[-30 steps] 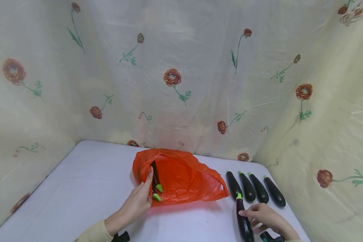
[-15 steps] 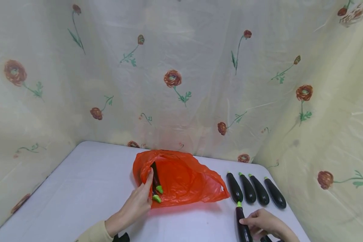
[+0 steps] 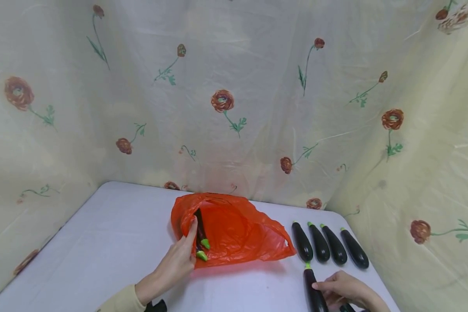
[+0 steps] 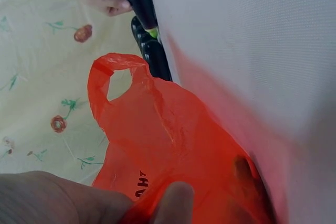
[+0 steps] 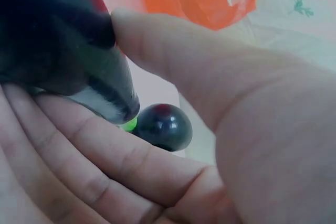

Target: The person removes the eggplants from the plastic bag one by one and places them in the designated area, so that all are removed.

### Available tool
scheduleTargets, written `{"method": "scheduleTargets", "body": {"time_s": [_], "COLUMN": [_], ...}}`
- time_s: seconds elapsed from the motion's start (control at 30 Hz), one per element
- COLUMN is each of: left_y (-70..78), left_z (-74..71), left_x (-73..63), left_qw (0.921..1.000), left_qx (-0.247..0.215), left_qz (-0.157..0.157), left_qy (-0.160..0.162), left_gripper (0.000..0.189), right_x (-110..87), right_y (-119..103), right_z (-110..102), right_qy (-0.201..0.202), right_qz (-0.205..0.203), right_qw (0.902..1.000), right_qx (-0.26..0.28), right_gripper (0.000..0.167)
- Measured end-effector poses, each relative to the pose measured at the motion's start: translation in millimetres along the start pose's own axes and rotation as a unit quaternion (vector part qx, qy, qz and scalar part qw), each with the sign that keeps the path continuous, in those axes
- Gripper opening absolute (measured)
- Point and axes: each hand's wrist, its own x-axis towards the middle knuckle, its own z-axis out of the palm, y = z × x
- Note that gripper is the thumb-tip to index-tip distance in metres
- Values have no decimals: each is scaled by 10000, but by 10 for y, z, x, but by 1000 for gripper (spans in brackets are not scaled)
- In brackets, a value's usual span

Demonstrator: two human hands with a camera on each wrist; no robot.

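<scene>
My left hand (image 3: 175,262) pinches the left edge of the mouth of a red plastic bag (image 3: 238,229), which lies on its side, gaping toward me. Just inside, next to my fingers, two eggplants (image 3: 202,229) show their green stem ends. At the right front, my right hand (image 3: 345,289) grips a long dark eggplant (image 3: 314,290) between thumb and fingers, stem pointing away from me. In the right wrist view the held eggplant (image 5: 58,40) lies between thumb and fingers. The left wrist view shows the bag's handle loop (image 4: 100,90) and thumb on the plastic.
Several more eggplants (image 3: 335,245) lie in a row on the right of the white table (image 3: 117,234), right of the bag. The nearest of these (image 3: 302,242) lies just beyond the held one's stem. Flower-printed sheeting (image 3: 257,108) walls the table's back and sides.
My right hand and its eggplant have shifted slightly toward me, so the stem sits lower, below the row. The left hand and the bag have stayed in place.
</scene>
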Motion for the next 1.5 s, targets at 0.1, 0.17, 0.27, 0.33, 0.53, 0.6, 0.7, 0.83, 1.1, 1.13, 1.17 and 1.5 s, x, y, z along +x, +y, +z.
{"method": "scheduleTargets", "body": {"time_s": [0.1,0.17,0.27,0.33,0.53,0.6,0.7,0.83,1.1,1.13,1.17,1.5], "left_y": [1,-1,-5,-8,-19,-21,-22,-15,-8,-7,-6,5], "left_z": [-7,-7,-2,1,5,4,2,3,5,3,1,-14], "left_x": [5,4,-3,-9,-13,-10,-3,-3,-3,-1,2,-2], "left_qw": [10000,10000,10000,10000,10000,10000,9999,9999,10000,10000,10000,10000], "left_qx": [-47,-60,-17,-33,-37,-21,17,48,15,0,-13,37], "left_qz": [0,22,31,23,34,55,106,106,59,52,50,88], "left_qy": [0,14,30,10,-12,14,57,58,-21,-32,-38,15], "left_gripper": [101,101,100,100,99,99,99,99,100,101,101,99], "right_x": [10,24,43,55,47,48,55,68,21,15,8,-57], "right_y": [37,64,106,122,134,146,176,211,101,77,53,-335], "right_z": [-30,-45,-49,-50,-51,-61,-83,-140,-319,-332,-341,-280], "right_qy": [-195,-301,-407,-416,-442,-466,-541,-643,-358,-290,-208,-88], "right_qz": [-130,-168,-147,-68,-182,-311,-579,-828,-542,-511,-496,-710], "right_qw": [9997,9992,9985,9983,9978,9973,9954,9917,9934,9936,9939,9908], "right_qx": [94,179,345,398,459,471,547,743,941,963,968,1147], "right_gripper": [45,46,46,47,48,48,45,40,52,54,56,64]}}
